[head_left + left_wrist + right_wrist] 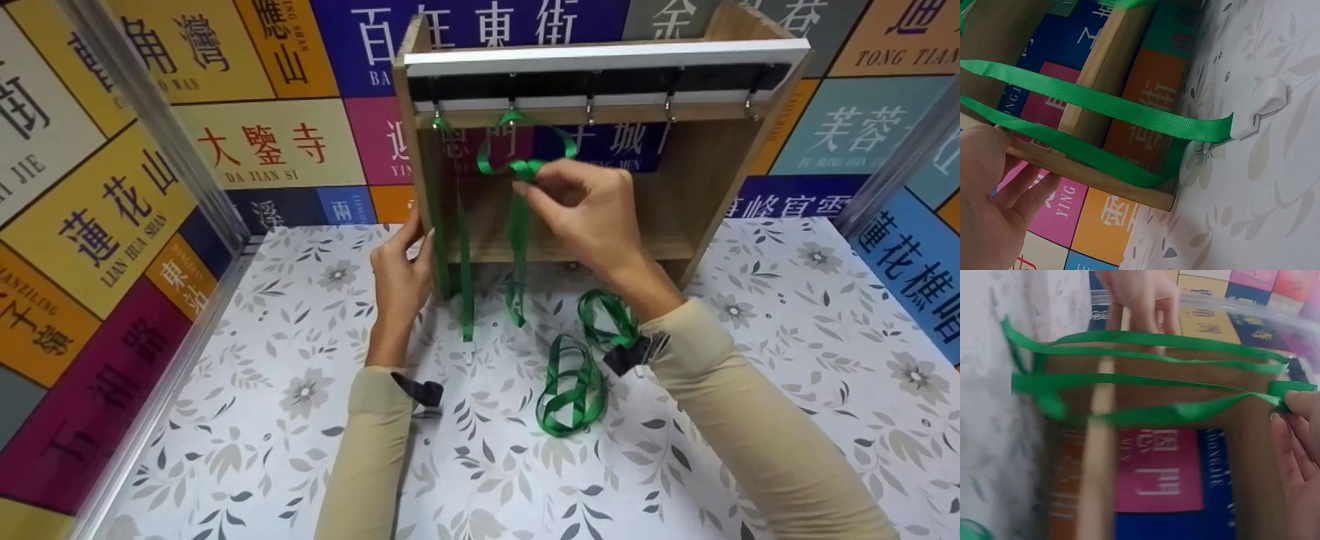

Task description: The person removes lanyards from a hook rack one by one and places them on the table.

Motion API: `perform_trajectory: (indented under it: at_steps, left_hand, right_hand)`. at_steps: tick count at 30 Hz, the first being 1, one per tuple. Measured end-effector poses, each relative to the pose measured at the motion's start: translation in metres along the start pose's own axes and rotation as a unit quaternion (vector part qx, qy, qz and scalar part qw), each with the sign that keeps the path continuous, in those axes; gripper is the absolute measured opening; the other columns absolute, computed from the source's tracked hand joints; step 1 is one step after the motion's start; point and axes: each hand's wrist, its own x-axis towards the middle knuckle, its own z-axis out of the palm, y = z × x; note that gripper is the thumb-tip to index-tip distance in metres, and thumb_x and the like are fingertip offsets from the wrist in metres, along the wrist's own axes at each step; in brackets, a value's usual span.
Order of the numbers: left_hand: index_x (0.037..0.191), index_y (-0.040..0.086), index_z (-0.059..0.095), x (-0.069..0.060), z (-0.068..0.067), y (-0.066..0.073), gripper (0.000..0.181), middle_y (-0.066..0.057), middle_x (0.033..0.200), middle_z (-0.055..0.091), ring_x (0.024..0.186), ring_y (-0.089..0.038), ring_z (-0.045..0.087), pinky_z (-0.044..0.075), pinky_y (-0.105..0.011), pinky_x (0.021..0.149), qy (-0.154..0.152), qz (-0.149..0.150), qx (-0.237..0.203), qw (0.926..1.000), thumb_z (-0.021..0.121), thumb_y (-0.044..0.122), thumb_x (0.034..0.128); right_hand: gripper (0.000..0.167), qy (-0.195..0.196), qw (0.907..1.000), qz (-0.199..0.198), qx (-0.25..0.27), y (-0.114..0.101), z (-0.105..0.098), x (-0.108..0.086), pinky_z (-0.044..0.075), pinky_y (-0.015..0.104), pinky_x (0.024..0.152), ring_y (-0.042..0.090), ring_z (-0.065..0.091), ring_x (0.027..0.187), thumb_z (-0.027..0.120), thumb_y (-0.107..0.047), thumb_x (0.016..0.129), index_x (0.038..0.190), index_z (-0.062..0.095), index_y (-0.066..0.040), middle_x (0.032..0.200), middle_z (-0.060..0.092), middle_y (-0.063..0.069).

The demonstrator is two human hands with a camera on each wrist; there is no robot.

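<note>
A wooden hook rack [739, 165] stands upright on the table, with a row of several metal hooks along its front rail. My left hand [401, 277] grips the rack's left side panel, thumb on one face and fingers on the other. From the leftmost hook hangs a green lanyard [465, 277], its white clip [1255, 115] low near the tabletop. A second green lanyard [519, 232] loops over the second hook. My right hand [600, 214] pinches this strap between thumb and fingertips below the hook, and its lower end dangles freely.
Two coiled green lanyards lie on the table: one in front [570, 405], another [604, 319] beside the right wrist. Three hooks on the right, including the rightmost hook [750, 109], hold nothing. Wall panels [270, 142] with printed characters surround the floral tabletop [300, 450].
</note>
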Motion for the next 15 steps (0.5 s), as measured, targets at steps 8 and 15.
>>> perform_trajectory:
  at_steps: [8, 15]
  left_hand:
    - [0.158, 0.029, 0.056, -0.002, 0.002, 0.001, 0.053, -0.001, 0.146, 0.071, 0.132, -0.018, 0.071, 0.063, -0.035, 0.102, -0.009, -0.015, -0.001, 0.9998, 0.07, 0.025, 0.1074]
    - [0.158, 0.028, 0.056, 0.0, -0.001, 0.001, 0.052, 0.0, 0.147, 0.07, 0.132, -0.018, 0.072, 0.064, -0.034, 0.101, -0.008, -0.022, 0.004, 0.9997, 0.07, 0.025, 0.1074]
  right_hand:
    - [0.007, 0.099, 0.9924, -0.066, 0.031, -0.045, -0.012, 0.035, 0.067, 0.026, 0.084, 0.009, 0.081, 0.098, 0.086, -0.006, 0.093, 0.099, 0.084, -0.002, 0.107, 0.085, 0.007]
    - [0.005, 0.166, 0.9777, -0.093, 0.09, -0.078, -0.023, 0.037, 0.068, 0.036, 0.09, 0.019, 0.083, 0.1, 0.084, 0.007, 0.089, 0.093, 0.081, 0.006, 0.106, 0.084, 0.014]
